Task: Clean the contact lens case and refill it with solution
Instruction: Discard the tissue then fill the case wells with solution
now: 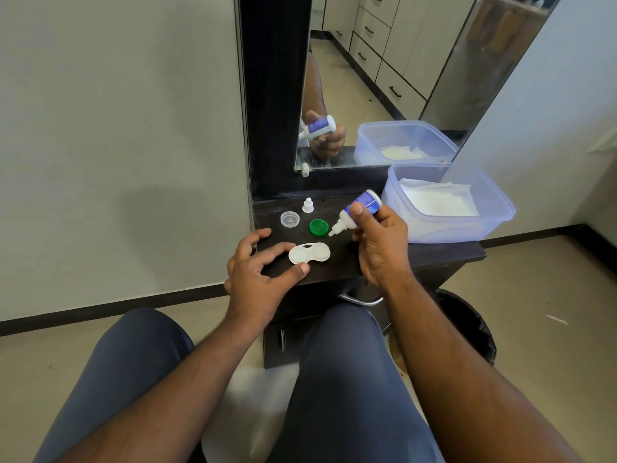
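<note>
On the dark shelf [434, 259], 2 caps are off; left hand [263, 272] steadies the case [309, 253] with loose fingers, right hand [380, 242] grips the tilted solution bottle [355, 212], refill seemingly pending

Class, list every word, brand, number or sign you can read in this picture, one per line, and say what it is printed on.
Solution bottle in the right hand: blue label with print, too blurred to read.
Bottle's reflection in the mirror: label also unreadable.
Lens case, green cap, clear cap, plastic tub: no readable text.
</note>
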{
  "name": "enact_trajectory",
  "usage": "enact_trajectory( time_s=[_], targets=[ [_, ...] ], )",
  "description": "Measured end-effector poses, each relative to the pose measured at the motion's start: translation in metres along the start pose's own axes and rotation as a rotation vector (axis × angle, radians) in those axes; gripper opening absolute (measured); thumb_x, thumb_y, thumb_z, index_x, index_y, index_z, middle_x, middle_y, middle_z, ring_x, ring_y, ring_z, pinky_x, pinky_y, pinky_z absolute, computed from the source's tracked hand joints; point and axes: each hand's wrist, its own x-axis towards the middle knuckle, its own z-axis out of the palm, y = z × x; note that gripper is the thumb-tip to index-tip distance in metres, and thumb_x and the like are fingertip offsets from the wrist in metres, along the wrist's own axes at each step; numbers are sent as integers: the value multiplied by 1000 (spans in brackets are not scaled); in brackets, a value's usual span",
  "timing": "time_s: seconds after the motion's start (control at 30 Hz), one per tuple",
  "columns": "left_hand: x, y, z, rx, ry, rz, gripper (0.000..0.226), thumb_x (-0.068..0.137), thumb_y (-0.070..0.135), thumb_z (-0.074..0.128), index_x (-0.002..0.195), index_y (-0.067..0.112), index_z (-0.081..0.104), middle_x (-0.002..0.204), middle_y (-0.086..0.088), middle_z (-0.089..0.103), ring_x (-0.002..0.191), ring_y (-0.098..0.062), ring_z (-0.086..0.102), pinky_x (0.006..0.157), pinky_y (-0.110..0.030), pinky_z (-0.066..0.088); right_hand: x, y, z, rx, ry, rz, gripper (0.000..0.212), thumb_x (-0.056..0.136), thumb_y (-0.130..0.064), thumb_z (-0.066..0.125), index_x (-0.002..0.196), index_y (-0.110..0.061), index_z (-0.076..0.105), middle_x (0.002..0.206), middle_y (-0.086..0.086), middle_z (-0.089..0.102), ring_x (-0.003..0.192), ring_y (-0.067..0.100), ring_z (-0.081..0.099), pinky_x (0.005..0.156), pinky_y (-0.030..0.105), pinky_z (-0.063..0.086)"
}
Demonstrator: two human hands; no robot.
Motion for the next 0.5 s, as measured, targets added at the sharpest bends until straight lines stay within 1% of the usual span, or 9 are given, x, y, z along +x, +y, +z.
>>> enact_trajectory(
  time_s=[0.07, 0.13, 0.2, 0.27, 0.33, 0.4, 0.47, 0.5],
  targets=[
    [0, 1, 0, -1, 2, 0, 34, 55, 69, 65, 88, 68, 60, 128, 28, 42, 125, -10, 39, 101, -52, 39, 1, -1, 1, 74, 45, 19, 28, 66, -33, 79, 80, -13, 67, 69, 0, 69, 64, 12, 55, 52, 21, 41],
    [0, 1, 0, -2, 6, 1, 35, 55, 69, 65, 90, 67, 60, 127, 29, 42, 125, -11, 40, 101, -51, 39, 1, -2, 1, 146, 79, 47, 22, 72, -31, 72, 82, -12, 66, 69, -1, 69, 64, 11, 56, 52, 21, 43],
    [0, 1, 0, -3, 6, 2, 38, 55, 69, 65, 92, 67, 60, 127, 29, 42, 126, -11, 40, 102, -52, 38, 1, -3, 0, 168, 88, 63, 20, 75, -31, 69, 82, -12, 66, 69, -1, 69, 64, 10, 57, 53, 20, 44],
    [0, 2, 0, -2, 6, 7, 37, 55, 69, 65, 91, 69, 59, 127, 31, 41, 126, -11, 40, 101, -52, 38, -1, -4, 0, 111, 50, 63, 28, 67, -35, 71, 83, -12, 67, 71, 0, 70, 67, 12, 57, 55, 20, 45],
    [0, 2, 0, 3, 6, 7, 35, 55, 69, 65, 88, 71, 57, 126, 34, 40, 126, -10, 39, 101, -52, 38, -3, -3, 1, 24, -1, 51, 31, 62, -35, 75, 81, -12, 68, 73, 2, 71, 72, 16, 59, 60, 24, 46],
    [0, 2, 0, 4, 5, 6, 35, 54, 69, 65, 89, 71, 57, 126, 34, 40, 126, -9, 39, 101, -52, 38, -2, -1, -1, -65, -44, 30, 26, 65, -29, 80, 81, -12, 69, 76, 6, 70, 75, 20, 62, 66, 28, 48],
    [0, 2, 0, 6, 2, 2, 36, 55, 69, 65, 89, 70, 57, 126, 32, 41, 127, -9, 38, 101, -53, 38, -1, 2, -2, -154, -80, 18, 20, 70, -23, 80, 84, -14, 70, 80, 7, 72, 80, 23, 66, 71, 32, 50],
    [0, 2, 0, 8, 4, 2, 36, 55, 70, 65, 90, 70, 58, 127, 30, 41, 127, -9, 38, 101, -53, 38, 0, 2, -3, -181, -91, 16, 21, 69, -24, 80, 85, -15, 71, 80, 6, 73, 82, 24, 67, 74, 34, 51]
  ],
)
